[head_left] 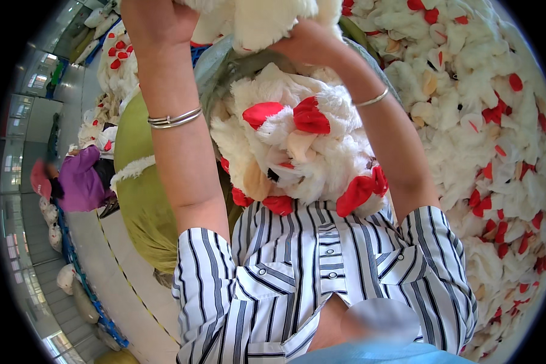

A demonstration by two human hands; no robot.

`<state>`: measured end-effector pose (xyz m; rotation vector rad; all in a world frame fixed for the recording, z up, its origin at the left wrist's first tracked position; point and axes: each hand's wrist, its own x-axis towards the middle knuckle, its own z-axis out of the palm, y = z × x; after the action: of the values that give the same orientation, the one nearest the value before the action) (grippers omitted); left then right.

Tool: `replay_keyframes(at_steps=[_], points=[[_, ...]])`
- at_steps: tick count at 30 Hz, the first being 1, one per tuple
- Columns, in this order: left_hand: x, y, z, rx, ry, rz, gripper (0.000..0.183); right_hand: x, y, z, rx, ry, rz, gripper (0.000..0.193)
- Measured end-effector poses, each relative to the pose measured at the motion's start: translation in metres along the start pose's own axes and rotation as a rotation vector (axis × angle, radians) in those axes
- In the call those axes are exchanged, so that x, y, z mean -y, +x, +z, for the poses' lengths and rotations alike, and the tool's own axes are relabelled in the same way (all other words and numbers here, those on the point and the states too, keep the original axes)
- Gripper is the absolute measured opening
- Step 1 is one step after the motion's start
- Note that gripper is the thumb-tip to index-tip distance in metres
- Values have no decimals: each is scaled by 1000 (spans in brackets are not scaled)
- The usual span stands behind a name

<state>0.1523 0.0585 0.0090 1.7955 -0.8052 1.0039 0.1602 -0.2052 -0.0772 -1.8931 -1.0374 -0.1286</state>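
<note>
At the top edge a cream-white plush skin (267, 24) hangs between my raised hands. My right hand (309, 43) is closed on its right side, with the fingertips partly hidden in the fur. My left hand (164, 21) is beside the plush's left end, and the frame's edge cuts off its fingers, so its grip does not show. Below my hands, a heap of white plush skins (285, 145) with red and beige patches fills a greenish sack (221, 64) and rests against my striped shirt.
A large pile of similar plush skins (467, 139) spreads along the right. An olive-green stuffed sack (142, 212) stands to my left. Farther left, a person in purple (82, 176) with a red cap bends near more plush. A yellow-black line (124, 267) crosses the pale floor.
</note>
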Motion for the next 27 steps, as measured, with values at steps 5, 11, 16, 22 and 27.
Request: replay_keyframes(at_steps=[5, 11, 16, 22, 27], points=[[-22, -103, 55, 53, 222, -83, 21, -35, -70, -37, 235, 430, 373, 32], [-31, -217, 89, 70, -87, -851, 35, -52, -140, -3, 155, 616, 371, 61], [-75, -195, 70, 194, -373, -931, 44, -20, -146, -5, 208, 295, 346, 71], [-112, -170, 45, 320, -768, -688, 53, -4, -148, -6, 10, 291, 349, 56], [-123, -174, 43, 73, -452, -901, 40, 13, -142, -11, -135, 246, 313, 46]])
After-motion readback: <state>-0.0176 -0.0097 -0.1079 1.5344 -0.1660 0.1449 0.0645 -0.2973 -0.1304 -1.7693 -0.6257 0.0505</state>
